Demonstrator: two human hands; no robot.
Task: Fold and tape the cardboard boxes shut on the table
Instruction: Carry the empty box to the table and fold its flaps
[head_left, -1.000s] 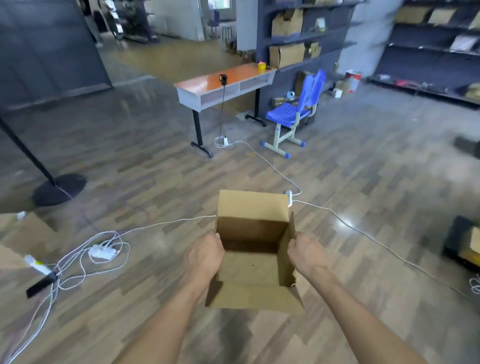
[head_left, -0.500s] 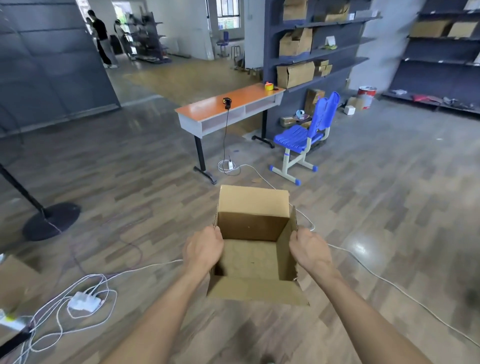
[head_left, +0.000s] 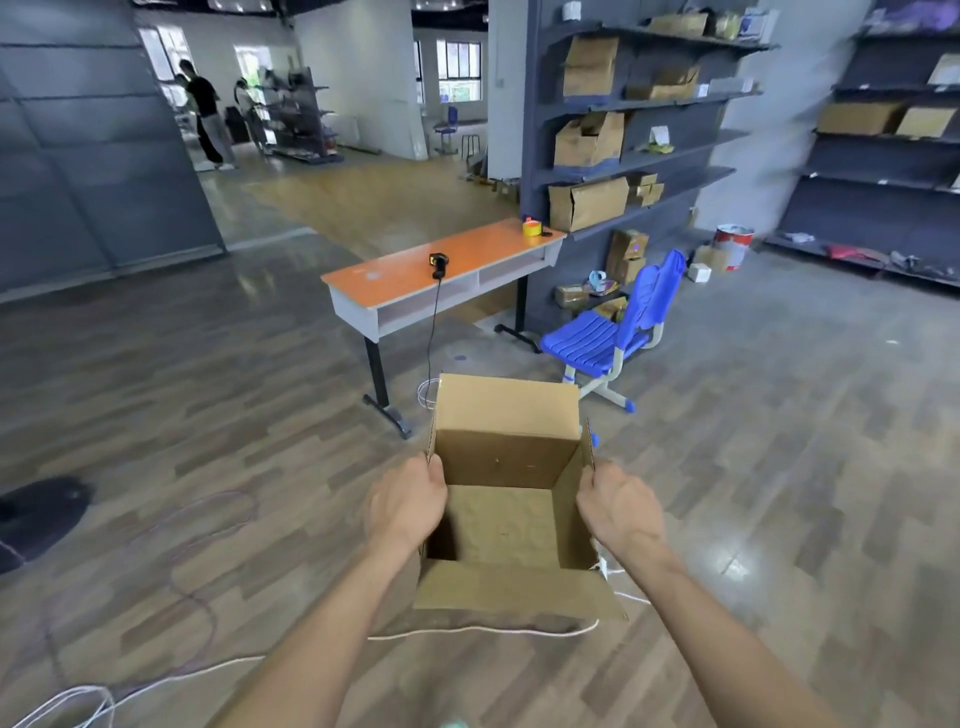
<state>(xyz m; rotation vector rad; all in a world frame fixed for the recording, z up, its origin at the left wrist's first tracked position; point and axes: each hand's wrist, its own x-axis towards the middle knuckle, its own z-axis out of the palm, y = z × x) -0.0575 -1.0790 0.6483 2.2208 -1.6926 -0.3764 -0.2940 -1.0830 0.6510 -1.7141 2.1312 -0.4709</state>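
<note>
Open cardboard box (head_left: 506, 410) at 6 o'clock, held above the floor, left hand (head_left: 408, 501) curled over its 9 o'clock wall, right hand (head_left: 618, 506) gripping its 3 o'clock wall, orange table (head_left: 415, 270) at 12 o'clock, well apart.

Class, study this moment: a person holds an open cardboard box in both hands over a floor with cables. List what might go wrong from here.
1. The white cable lies on the floor just below the cardboard box, which may hide it from the person: a trip seems possible.
2. The left hand and right hand grip only the side walls' top edges, so the box may tilt or slip.
</note>
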